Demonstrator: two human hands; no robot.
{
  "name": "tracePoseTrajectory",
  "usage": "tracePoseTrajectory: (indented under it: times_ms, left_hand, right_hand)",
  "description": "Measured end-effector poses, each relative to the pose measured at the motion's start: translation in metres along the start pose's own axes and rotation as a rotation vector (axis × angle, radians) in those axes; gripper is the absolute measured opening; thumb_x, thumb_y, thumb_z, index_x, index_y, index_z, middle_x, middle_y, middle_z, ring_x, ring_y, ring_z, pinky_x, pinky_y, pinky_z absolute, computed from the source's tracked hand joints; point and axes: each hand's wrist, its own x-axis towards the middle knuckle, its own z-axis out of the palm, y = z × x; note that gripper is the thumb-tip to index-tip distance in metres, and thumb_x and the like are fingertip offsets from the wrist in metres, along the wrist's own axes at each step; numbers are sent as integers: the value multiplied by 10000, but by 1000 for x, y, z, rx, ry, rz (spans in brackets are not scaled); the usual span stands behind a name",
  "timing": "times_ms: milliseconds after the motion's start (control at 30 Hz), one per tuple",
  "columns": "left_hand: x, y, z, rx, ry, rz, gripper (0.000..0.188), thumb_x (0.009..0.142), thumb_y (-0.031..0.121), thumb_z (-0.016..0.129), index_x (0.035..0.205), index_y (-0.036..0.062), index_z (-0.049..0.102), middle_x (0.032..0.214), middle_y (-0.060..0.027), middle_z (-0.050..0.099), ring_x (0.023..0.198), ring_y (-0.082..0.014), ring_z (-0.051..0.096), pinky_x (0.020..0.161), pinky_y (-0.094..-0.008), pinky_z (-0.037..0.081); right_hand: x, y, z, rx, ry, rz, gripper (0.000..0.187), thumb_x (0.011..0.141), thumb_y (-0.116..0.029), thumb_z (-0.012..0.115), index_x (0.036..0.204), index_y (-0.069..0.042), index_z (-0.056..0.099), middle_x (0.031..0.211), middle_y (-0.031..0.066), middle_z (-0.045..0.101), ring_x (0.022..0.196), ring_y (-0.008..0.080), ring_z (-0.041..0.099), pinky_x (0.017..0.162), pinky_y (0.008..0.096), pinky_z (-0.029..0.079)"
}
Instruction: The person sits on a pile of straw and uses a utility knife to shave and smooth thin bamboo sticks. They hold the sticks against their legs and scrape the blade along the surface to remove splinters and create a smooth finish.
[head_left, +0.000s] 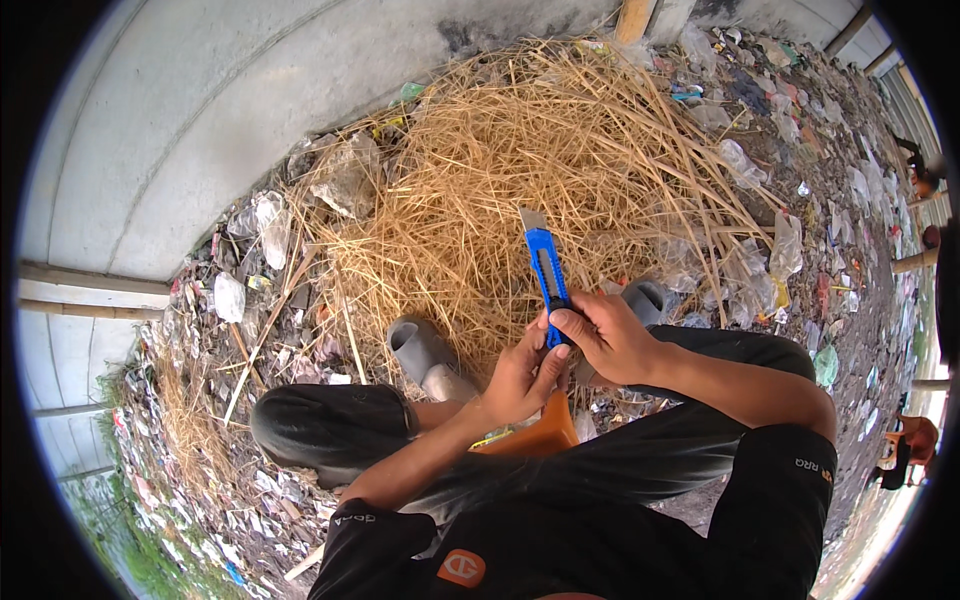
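Note:
A blue box cutter [543,262] points away from me, its short metal blade out at the far end. Both hands hold it at its near end, in front of my body. My left hand [522,375] closes round the bottom of the handle. My right hand [607,335] grips it from the right, thumb laid on the handle near a dark part. Beneath and beyond the blade spreads a heap of dry straw [480,170], which the cutter appears to be held above.
An orange seat [540,432] shows between my legs, and my feet wear grey clogs [420,345]. Plastic scraps [230,297] litter the ground on both sides. A pale wall [250,110] stands behind the straw. At the far right are an orange chair [912,440] and partly visible people.

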Motion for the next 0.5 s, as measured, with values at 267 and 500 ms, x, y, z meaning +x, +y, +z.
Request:
tracePoseTrajectory:
  times_ms: [267, 500]
  left_hand:
    - [-2, 4, 0, -52, 0, -38, 303, 1076, 170, 461, 1300, -33, 439, 797, -28, 588, 643, -86, 600, 587, -234, 484]
    - [-1, 8, 2, -86, 19, -105, 250, 1080, 179, 458, 1225, -22, 492, 736, -45, 604, 569, -85, 590, 518, -230, 463]
  right_hand:
    - [-1, -6, 0, -53, -32, 33, 301, 1050, -274, 550, 979, 16, 587, 705, 128, 605, 589, 216, 613, 541, 352, 450]
    - [-4, -3, 3, 44, -33, 42, 265, 1055, -243, 530, 1029, 17, 577, 759, 153, 641, 646, 240, 657, 597, 356, 496]
